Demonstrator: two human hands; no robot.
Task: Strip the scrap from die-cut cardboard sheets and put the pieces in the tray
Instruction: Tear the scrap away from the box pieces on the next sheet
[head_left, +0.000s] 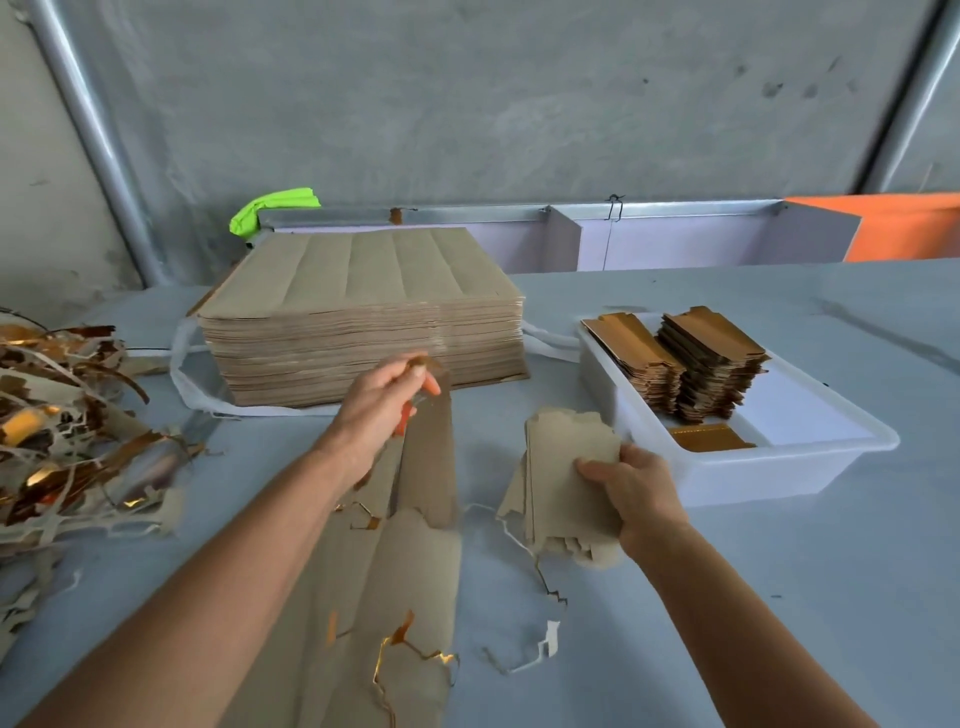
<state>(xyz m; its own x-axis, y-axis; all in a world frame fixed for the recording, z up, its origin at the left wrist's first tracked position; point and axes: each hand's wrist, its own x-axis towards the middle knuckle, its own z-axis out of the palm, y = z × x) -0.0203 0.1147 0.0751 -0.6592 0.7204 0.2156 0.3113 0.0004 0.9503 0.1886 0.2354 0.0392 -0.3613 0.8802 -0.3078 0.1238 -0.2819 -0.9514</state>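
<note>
- The left hand (371, 410) is raised just below the frame's centre, its grip pinched on the top end of a long cardboard strip (431, 457); the fingertips are blurred, so exactly how many fingers close on it is hard to tell.
- That strip runs down toward 6 o'clock into the partly stripped die-cut sheet (384, 597), which lies on the counter (753, 597) under the left forearm, with gold-edged torn scrap along its lower edge.
- The right hand (631, 493), at 4 o'clock from the left, has its grip curled around a small bundle of cut pieces (566, 483), thumb on top, grey backs facing up, the bundle held tilted.
- Thin scrap slivers (540, 644) lie on the counter at 6 o'clock from the bundle.
- The white tray (779, 467) sits just beside the right hand at 2 o'clock; in it stand two stacks of gold-faced pieces (711, 364) toward the far end, and a few flat gold pieces (709, 439) lie at the near end.
- A tall stack of uncut sheets (363, 322) rests at 12 o'clock from the left hand, on white strapping.
- A heap of gold and grey scrap (67, 431) fills the counter at 9 o'clock.
- Behind the stack, at 11 o'clock, a bright green cloth (270, 208) lies against the grey wall.
</note>
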